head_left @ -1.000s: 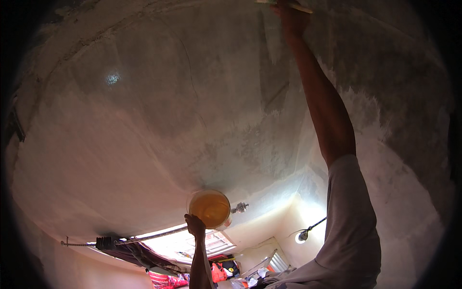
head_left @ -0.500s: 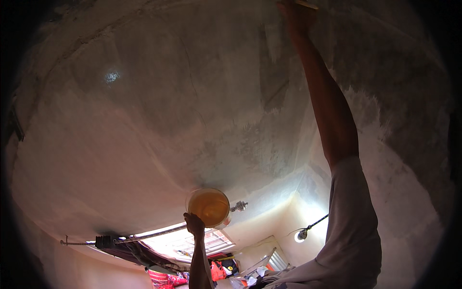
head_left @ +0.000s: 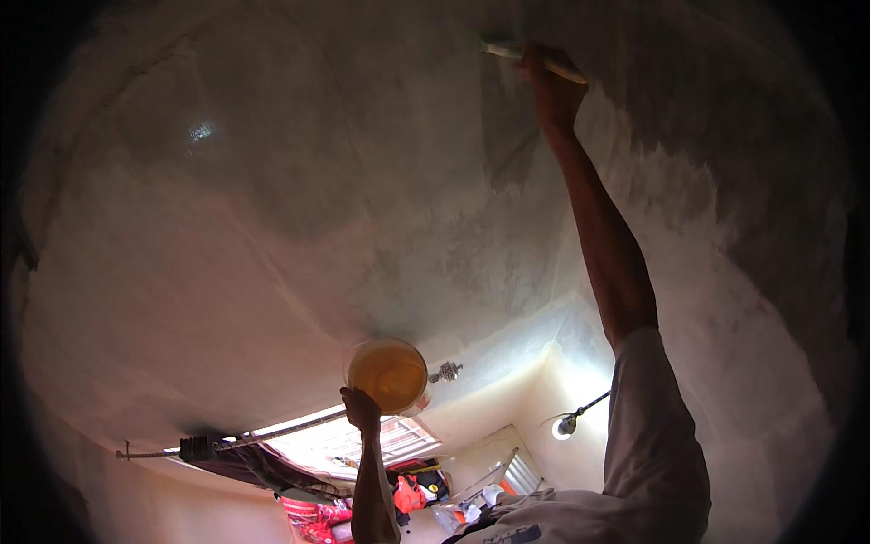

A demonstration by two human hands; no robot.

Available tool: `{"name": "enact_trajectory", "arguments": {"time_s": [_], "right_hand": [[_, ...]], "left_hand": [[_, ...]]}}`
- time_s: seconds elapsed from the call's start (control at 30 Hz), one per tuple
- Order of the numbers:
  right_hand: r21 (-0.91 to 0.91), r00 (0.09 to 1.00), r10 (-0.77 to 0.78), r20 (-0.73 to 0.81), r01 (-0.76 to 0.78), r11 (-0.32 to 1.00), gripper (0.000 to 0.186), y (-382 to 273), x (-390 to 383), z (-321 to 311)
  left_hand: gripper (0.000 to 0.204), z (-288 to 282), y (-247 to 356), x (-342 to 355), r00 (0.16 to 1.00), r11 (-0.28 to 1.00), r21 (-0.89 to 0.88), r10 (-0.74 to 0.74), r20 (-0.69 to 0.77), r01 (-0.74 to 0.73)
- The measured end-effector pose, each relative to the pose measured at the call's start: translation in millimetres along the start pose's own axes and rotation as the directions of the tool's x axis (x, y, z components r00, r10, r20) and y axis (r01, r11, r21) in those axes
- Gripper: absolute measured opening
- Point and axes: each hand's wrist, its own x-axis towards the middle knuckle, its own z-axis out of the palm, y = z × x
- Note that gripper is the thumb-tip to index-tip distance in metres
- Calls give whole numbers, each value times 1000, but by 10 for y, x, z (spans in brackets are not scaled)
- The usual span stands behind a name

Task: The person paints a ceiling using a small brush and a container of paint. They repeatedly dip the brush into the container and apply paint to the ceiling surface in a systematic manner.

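Observation:
Raised at the lower middle, my left hand (head_left: 362, 408) grips the rim or side of a round, pale bucket (head_left: 390, 375). An orange-brown round face of it shows; whether this is the contents or the base I cannot tell. My right arm stretches far up, and my right hand (head_left: 555, 91) is closed round the handle of a brush (head_left: 500, 50). The brush's head points left, at or close to the ceiling (head_left: 299, 208). That surface has dark grey areas and paler, streaky patches with ragged edges. The bristles are dim and hard to make out.
A lit bulb (head_left: 564, 426) sticks out on a dark arm at right. Dark cloth (head_left: 263, 467) hangs from a rod (head_left: 145, 454) before a bright barred window (head_left: 353, 444). Red bundles (head_left: 313, 517) and other belongings lie below. A small metal fitting (head_left: 446, 372) is beside the bucket.
My right hand has come down from the top edge, bringing the brush more fully into view. The bucket in my left hand has shifted slightly up and left.

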Motion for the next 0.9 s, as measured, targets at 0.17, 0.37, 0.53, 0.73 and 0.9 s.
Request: {"name": "enact_trajectory", "arguments": {"time_s": [0.17, 0.37, 0.53, 0.73, 0.9], "right_hand": [[34, 996, 90, -6, -89, 995, 21, 112, -326, -109], [-13, 992, 122, 9, -122, 992, 17, 186, -607, -275], [-77, 992, 115, 45, -111, 991, 16, 307, -867, -462], [-322, 984, 64, 168, -7, 947, 15, 103, -731, -399], [-553, 701, -527, 480, 708, 439, 15, 261, 151, -96]], "left_hand": [[27, -17, -11, -22, 1000, 1000, 20, 4, -14, -4], [27, 16, 2, -6, 1000, 999, 31, -12, -12, 13], [27, -18, 75, -21, 1000, 999, 26, -18, 0, 18], [27, -26, 11, -5, 1000, 1000, 23, -12, -10, 12], [27, 33, 50, 6, 1000, 1000, 29, -1, -2, 1]]}}
